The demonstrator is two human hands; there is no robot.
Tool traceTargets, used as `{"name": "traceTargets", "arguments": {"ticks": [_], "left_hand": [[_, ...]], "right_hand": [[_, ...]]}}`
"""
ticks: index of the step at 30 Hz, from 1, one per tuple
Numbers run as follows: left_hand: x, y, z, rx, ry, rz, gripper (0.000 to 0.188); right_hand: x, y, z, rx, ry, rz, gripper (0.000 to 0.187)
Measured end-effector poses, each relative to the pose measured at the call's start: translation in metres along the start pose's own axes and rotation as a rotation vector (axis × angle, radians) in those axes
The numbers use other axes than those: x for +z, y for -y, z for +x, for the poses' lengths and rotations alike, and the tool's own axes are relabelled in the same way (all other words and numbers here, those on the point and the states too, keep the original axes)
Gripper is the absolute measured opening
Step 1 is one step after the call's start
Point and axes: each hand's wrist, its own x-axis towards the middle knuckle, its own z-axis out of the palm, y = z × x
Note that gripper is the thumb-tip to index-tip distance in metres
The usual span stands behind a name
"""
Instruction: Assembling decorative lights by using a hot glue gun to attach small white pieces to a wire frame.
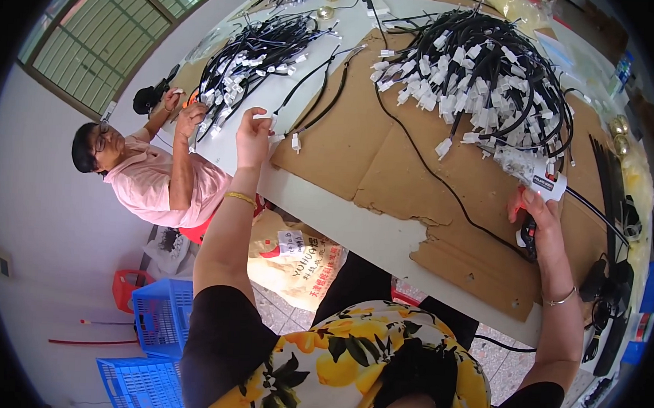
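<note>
My left hand [252, 141] is raised at the table's near left edge, fingers pinched on a white plug connector [264, 117] at the end of a short black cable [303, 86]. Beside it, more black cables with white connectors lie loose on the cardboard. My right hand [544, 217] wraps round a white, gun-shaped corded tool [547, 183] with a red part near the fingers and a black lower part. The tool's front end, partly see-through, reaches the edge of a large heap of black cables with white connectors [464, 79]. Its exact kind I cannot tell.
Brown cardboard [394, 159] covers much of the white table. A co-worker in a pink shirt [168, 175] handles another cable heap [257, 55] on the left. Long black strips [605, 176] lie at right. Blue crates [163, 313] and a printed sack [295, 264] stand below.
</note>
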Motion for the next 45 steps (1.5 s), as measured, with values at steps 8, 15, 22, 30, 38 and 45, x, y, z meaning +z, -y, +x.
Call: {"name": "traceTargets", "arguments": {"ticks": [8, 15, 22, 30, 38, 45], "left_hand": [[0.001, -0.015, -0.012, -0.047, -0.003, 0.08, 0.018], [0.002, -0.01, -0.016, 0.056, -0.061, 0.309, 0.019], [-0.001, -0.001, -0.015, 0.115, -0.029, 0.478, 0.021], [-0.004, -0.019, -0.016, 0.129, -0.15, 0.407, 0.02], [0.054, -0.122, -0.052, -0.156, 0.071, -1.118, 0.026], [0.092, -0.144, -0.093, -0.133, 0.233, -1.015, 0.03]], "right_hand": [[0.004, -0.001, 0.001, -0.017, -0.014, -0.021, 0.035], [0.009, 0.004, -0.002, 0.021, -0.043, -0.032, 0.037], [0.002, 0.001, 0.0, 0.031, 0.028, -0.022, 0.03], [0.003, 0.001, 0.0, 0.024, 0.026, -0.007, 0.029], [0.003, 0.002, 0.0, 0.029, 0.003, -0.081, 0.038], [0.002, 0.0, 0.003, 0.011, 0.058, -0.033, 0.031]]}}
